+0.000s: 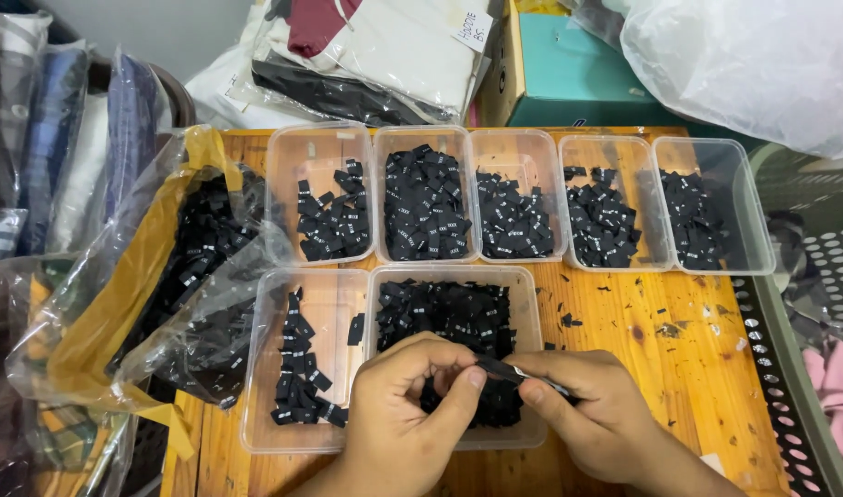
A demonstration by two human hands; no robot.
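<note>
We've got a wooden table [679, 368] w/ 7 clear tubs [316, 368] of black labels. Left hand [403, 414] & right hand [596, 414] both pinch 1 black label strip [509, 372] over the front-middle tub. Risk, we think: grip slips, label falls into the wrong tub.

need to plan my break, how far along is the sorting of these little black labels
Done: five clear plastic tubs along the back each hold small black woven labels, and the front-left tub holds a few. In hand: the left hand and right hand pinch one label over the full front tub. Left: that heap, plus the clear plastic bag of labels.
</note>
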